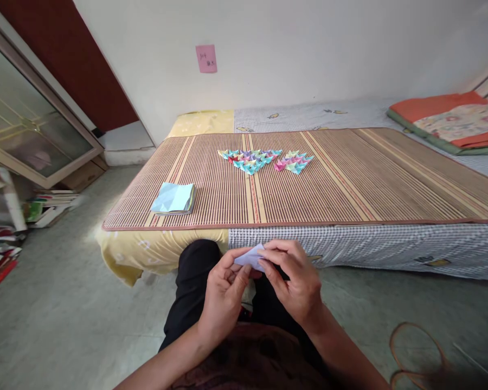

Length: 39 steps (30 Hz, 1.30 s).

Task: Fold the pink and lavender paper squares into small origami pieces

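Between my two hands, above my lap, is a small piece of folded lavender paper (249, 257). My left hand (226, 284) pinches its left and lower part, thumb in front and fingers behind. The thumb and fingertips of my right hand (295, 276) close on its right end. Beyond them, on the bed mat, many small folded paper pieces (250, 161) in several colours stand in close rows, with a smaller group of folded pieces (295, 162) to their right. A stack of square paper (173, 197), light blue on top, lies at the mat's left front.
A striped bamboo mat (341, 189) covers the bed in front of my knees. Folded orange and floral bedding (451, 120) lies at the far right. A pink note (206, 58) is on the wall. A glass-fronted cabinet (32, 119) stands left, and a looped cord (417, 330) is on the floor.
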Each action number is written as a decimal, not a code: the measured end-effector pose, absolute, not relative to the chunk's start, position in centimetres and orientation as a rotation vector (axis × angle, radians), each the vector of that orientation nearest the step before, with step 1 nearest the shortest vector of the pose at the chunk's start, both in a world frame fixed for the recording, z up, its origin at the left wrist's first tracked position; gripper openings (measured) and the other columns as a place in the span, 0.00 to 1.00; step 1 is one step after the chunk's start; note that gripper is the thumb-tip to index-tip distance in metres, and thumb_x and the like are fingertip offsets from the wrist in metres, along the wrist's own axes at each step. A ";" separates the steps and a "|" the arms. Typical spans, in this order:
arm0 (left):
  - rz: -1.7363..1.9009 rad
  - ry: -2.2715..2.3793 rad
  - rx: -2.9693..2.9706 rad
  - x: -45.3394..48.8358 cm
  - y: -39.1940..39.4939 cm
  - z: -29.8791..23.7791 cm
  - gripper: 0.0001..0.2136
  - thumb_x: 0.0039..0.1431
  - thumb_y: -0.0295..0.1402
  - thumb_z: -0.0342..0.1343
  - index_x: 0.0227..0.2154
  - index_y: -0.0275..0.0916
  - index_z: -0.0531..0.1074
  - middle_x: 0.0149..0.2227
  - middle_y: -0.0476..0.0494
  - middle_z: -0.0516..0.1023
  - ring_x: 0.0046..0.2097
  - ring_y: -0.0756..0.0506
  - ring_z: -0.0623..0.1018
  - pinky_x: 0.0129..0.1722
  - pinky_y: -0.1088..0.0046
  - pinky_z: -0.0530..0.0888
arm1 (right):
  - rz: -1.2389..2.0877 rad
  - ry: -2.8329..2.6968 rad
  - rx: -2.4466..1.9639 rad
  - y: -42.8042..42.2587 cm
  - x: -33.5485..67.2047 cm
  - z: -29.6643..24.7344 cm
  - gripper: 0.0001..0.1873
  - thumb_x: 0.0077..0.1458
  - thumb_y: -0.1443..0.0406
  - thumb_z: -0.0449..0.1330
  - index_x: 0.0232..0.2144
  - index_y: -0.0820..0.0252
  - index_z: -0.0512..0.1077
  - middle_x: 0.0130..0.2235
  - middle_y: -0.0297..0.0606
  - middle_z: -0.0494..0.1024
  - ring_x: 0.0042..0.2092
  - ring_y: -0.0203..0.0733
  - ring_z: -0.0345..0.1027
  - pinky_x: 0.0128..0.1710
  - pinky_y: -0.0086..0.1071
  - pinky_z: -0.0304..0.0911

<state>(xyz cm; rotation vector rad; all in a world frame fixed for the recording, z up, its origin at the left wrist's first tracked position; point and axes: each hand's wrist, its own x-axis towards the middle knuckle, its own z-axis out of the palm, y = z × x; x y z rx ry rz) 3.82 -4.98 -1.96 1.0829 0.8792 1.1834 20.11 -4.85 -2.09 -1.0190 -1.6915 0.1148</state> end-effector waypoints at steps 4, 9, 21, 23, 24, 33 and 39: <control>1.175 0.886 1.072 3.9 -5.0 -1.8 0.13 0.65 0.37 0.64 0.51 0.40 0.78 0.35 0.46 0.86 0.38 0.48 0.84 0.43 0.74 0.79 | 0.260 -1.614 -1.043 -5.1 20.0 -1.9 0.09 0.65 0.73 0.62 0.42 0.53 0.76 0.45 0.39 0.78 0.48 0.45 0.76 0.49 0.41 0.73; 1.173 0.864 1.085 4.0 -5.0 -1.9 0.12 0.66 0.37 0.64 0.50 0.41 0.78 0.36 0.46 0.86 0.38 0.48 0.84 0.43 0.74 0.79 | 0.572 -1.499 -1.097 -5.2 20.1 -1.6 0.04 0.65 0.68 0.62 0.37 0.54 0.75 0.44 0.39 0.80 0.45 0.45 0.77 0.46 0.39 0.72; 1.148 0.878 1.132 4.2 -5.3 -1.7 0.13 0.68 0.35 0.61 0.54 0.43 0.77 0.37 0.47 0.85 0.39 0.48 0.83 0.44 0.73 0.79 | 0.713 -1.448 -1.078 -5.1 20.3 -1.4 0.04 0.64 0.66 0.63 0.35 0.55 0.76 0.41 0.37 0.79 0.44 0.44 0.76 0.43 0.36 0.70; 1.157 0.902 1.205 4.0 -5.4 -1.6 0.13 0.69 0.35 0.60 0.54 0.43 0.78 0.37 0.47 0.85 0.39 0.48 0.82 0.42 0.73 0.78 | 0.726 -1.443 -1.075 -5.1 20.3 -1.3 0.03 0.64 0.66 0.63 0.35 0.55 0.76 0.41 0.38 0.79 0.43 0.43 0.76 0.42 0.35 0.70; 1.158 0.921 1.242 3.9 -5.4 -1.6 0.12 0.69 0.35 0.59 0.53 0.43 0.78 0.36 0.46 0.84 0.38 0.48 0.81 0.41 0.73 0.77 | 0.739 -1.441 -1.073 -5.1 20.3 -1.3 0.03 0.64 0.66 0.63 0.36 0.55 0.76 0.41 0.38 0.79 0.43 0.43 0.76 0.42 0.35 0.70; 1.131 0.964 1.258 3.5 -5.4 -1.8 0.13 0.69 0.37 0.59 0.52 0.42 0.79 0.31 0.47 0.81 0.34 0.47 0.79 0.36 0.73 0.76 | 0.706 -1.454 -1.096 -5.0 20.6 -1.6 0.06 0.63 0.65 0.65 0.31 0.55 0.74 0.39 0.38 0.81 0.42 0.45 0.78 0.45 0.37 0.73; 1.121 0.924 1.251 3.7 -5.4 -1.5 0.12 0.68 0.36 0.60 0.50 0.41 0.79 0.31 0.48 0.81 0.34 0.48 0.79 0.37 0.74 0.76 | 0.680 -1.478 -1.075 -4.9 20.8 -1.4 0.05 0.62 0.67 0.66 0.32 0.55 0.77 0.39 0.37 0.82 0.41 0.44 0.78 0.44 0.35 0.73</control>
